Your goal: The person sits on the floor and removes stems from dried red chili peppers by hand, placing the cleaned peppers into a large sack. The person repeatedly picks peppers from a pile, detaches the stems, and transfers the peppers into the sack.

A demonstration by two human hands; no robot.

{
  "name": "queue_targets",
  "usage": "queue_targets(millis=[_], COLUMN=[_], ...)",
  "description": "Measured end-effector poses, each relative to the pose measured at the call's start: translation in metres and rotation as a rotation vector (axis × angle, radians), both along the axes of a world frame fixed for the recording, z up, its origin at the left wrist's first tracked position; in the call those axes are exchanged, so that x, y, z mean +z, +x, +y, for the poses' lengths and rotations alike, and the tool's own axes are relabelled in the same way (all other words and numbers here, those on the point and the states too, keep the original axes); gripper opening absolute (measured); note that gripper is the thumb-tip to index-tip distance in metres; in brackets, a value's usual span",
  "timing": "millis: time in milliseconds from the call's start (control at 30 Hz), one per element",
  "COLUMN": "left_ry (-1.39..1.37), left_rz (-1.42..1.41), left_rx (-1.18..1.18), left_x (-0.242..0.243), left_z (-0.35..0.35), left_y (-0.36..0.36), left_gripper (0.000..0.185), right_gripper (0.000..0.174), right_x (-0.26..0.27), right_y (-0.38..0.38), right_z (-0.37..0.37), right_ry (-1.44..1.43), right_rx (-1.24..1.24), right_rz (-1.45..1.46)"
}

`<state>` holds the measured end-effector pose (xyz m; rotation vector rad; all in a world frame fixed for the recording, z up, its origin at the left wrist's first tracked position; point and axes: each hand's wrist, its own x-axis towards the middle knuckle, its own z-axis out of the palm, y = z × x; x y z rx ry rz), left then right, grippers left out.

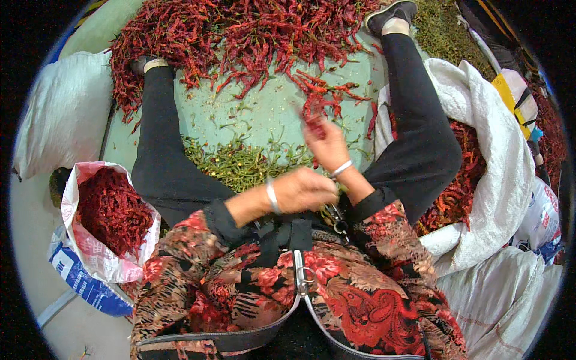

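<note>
My right hand is closed around a few red chili peppers, blurred by motion. Just below it, close to the right wrist, my left hand is curled with its back to me; whether anything sits in its fingers is hidden. Beyond the right hand, loose red chilies lie on the pale green sheet. Between my legs is a heap of green chili stems. A large pile of red chilies spreads across the far end, past my feet.
At the left stands an open printed sack of dark red chilies, with a full white sack behind it. On the right, a white woven sack gapes around more chilies. My legs flank the work area.
</note>
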<state>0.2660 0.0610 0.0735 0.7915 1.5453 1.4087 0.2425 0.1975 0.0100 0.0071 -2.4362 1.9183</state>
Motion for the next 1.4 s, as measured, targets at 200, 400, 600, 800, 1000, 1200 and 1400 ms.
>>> queue_targets(millis=[200,400,600,800,1000,1200,1400], left_ry=[-0.800,-0.738,-0.782,-0.798,-0.737,-0.400,-0.325], left_rz=[0.750,0.668,0.652,0.668,0.583,0.370,0.133], left_rx=[0.369,0.596,0.656,0.939,0.837,0.843,0.746], left_x=[-0.025,-0.098,-0.112,-0.129,-0.125,-0.055,-0.048], left_z=[-0.041,0.048,-0.013,0.006,-0.007,-0.010,-0.020], left_y=[-0.095,-0.147,-0.151,-0.139,-0.149,-0.082,-0.084], left_gripper=[0.032,0.034,0.047,0.047,0.029,0.015,0.017], right_gripper=[0.005,0.009,0.011,0.011,0.012,0.015,0.008], right_x=[0.030,0.013,0.007,-0.002,-0.002,-0.003,0.002], right_y=[-0.004,-0.017,-0.023,-0.019,-0.004,-0.012,-0.013], right_z=[0.043,0.032,0.033,0.028,0.032,0.008,0.010], right_ry=[-0.907,-0.893,-0.877,-0.789,-0.778,-0.635,-0.912], right_rx=[-0.280,-0.278,-0.206,-0.216,-0.185,-0.042,-0.179], right_rz=[-0.287,-0.350,-0.343,-0.381,-0.406,-0.508,-0.494])
